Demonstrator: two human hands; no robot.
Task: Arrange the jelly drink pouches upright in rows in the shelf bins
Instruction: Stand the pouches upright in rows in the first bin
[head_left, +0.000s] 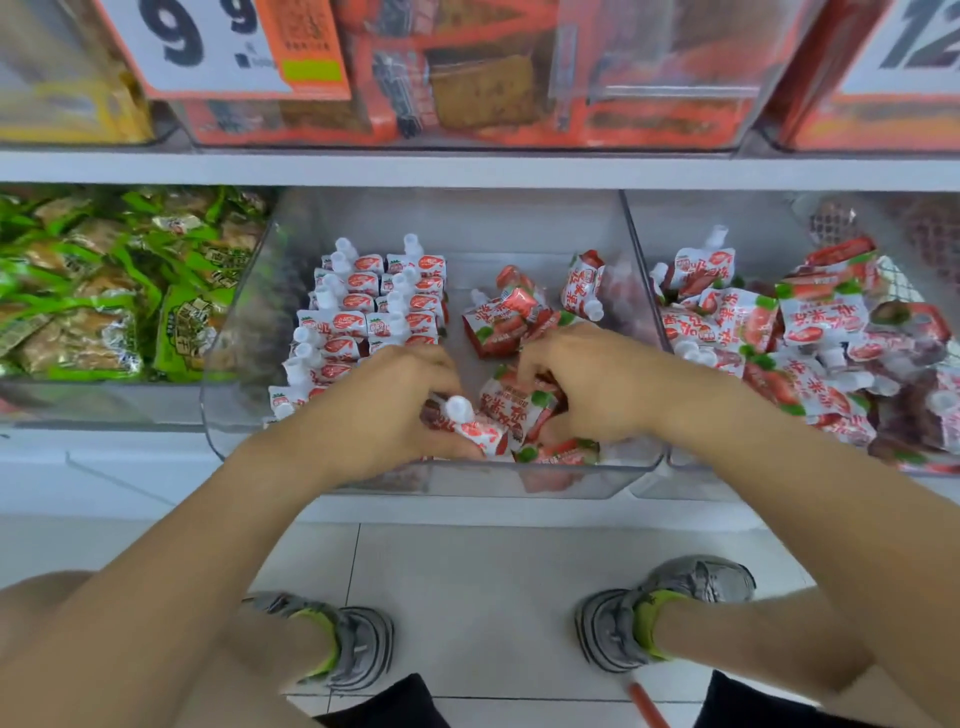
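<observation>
Clear plastic forms the middle shelf bin (524, 480), and in the head view we reach into it with both arms. Our left hand (387, 410) curls its fingers round a jelly drink pouch (475, 428) near the bin's front wall, its white cap (460, 407) pointing up between our two hands. Our right hand (587, 382) is curled over a small heap of loose pouches (519, 402) just beside it, fingers bent down into them; whether it actually grips one we cannot tell.

Along the left side of this bin we see two rows of upright pouches (363, 317), caps up, running from the back toward our left wrist. Behind our right hand, a few more pouches (511, 317) lie tumbled on the bin floor, one leaning against the right wall.

To the right, a neighbouring bin (675, 462) holds a jumbled pile of the same red and white pouches (810, 332), lying at all angles. To the left, another bin holds green snack packets (104, 291). Above the shelf edge (467, 169) stand orange boxes and a white price sign (197, 47), both blurred. Below, on pale floor tiles (483, 587), we see our two grey shoes (353, 644).
</observation>
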